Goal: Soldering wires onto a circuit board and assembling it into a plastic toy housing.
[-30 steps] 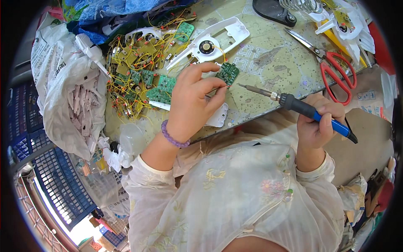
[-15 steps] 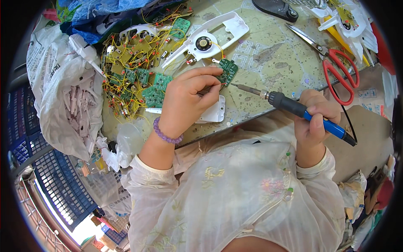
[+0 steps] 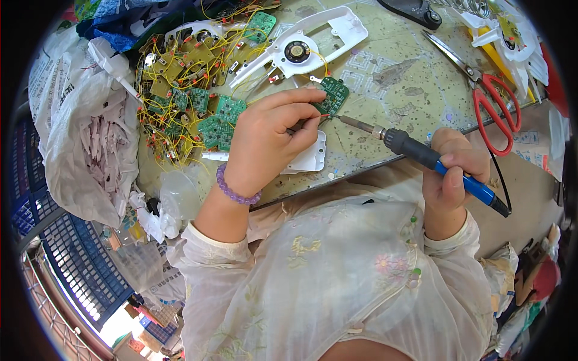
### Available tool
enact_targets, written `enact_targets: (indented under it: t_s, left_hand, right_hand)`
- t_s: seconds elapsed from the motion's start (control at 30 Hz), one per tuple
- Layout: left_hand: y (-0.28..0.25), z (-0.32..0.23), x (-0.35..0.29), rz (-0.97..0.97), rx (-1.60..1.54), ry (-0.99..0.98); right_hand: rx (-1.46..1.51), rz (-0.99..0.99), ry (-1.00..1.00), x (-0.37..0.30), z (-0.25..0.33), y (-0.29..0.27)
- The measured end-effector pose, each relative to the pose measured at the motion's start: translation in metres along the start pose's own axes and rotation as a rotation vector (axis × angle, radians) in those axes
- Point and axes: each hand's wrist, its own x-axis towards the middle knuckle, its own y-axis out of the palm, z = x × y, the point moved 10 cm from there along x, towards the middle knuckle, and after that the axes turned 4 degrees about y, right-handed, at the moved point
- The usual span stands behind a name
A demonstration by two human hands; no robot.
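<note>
My right hand (image 3: 451, 171) is closed around the blue and black handle of a soldering iron (image 3: 412, 149). The iron's tip touches or nearly touches the lower edge of a small green circuit board (image 3: 335, 95) on the table. Beside that board, my left hand (image 3: 271, 129) is pinched on a thin red wire (image 3: 326, 115) whose end meets the board near the tip. Behind the board lies a white plastic housing (image 3: 346, 30) with a round black speaker (image 3: 297, 52) in it. A white plastic piece (image 3: 312, 155) sits partly hidden under my left hand.
A tangled heap of circuit boards with yellow wires (image 3: 186, 78) covers the table's left side. Red-handled scissors (image 3: 497, 114) lie at the right edge. A white sack (image 3: 66, 150) of plastic scraps stands at the left, near a blue crate (image 3: 84, 259).
The table and its things have shifted slightly in view. Both hands keep their grips, and the iron's tip stays at the board's lower edge.
</note>
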Motion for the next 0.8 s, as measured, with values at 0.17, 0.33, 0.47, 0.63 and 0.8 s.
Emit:
enact_targets:
  t_s: [0.17,0.33,0.47,0.63,0.8]
  left_hand:
    - [-0.0029,-0.0053,-0.0001,-0.072,0.013,0.062]
    - [-0.0028,-0.0068,-0.0007,-0.076,0.037,0.085]
    - [-0.0023,-0.0085,-0.0007,-0.072,0.058,0.087]
    - [-0.0021,-0.0083,-0.0006,-0.071,0.054,0.088]
    - [-0.0017,-0.0078,-0.0006,-0.065,0.054,0.085]
  right_hand:
    - [0.001,-0.015,0.013,-0.0018,-0.0017,-0.0013]
    - [-0.003,-0.022,0.011,-0.0015,-0.0010,-0.0014]
    - [-0.020,-0.021,0.003,-0.0019,-0.0003,-0.0013]
    - [-0.034,-0.011,0.011,-0.0024,0.0001,-0.0020]
    - [-0.070,0.009,0.069,-0.0027,-0.0021,0.0010]
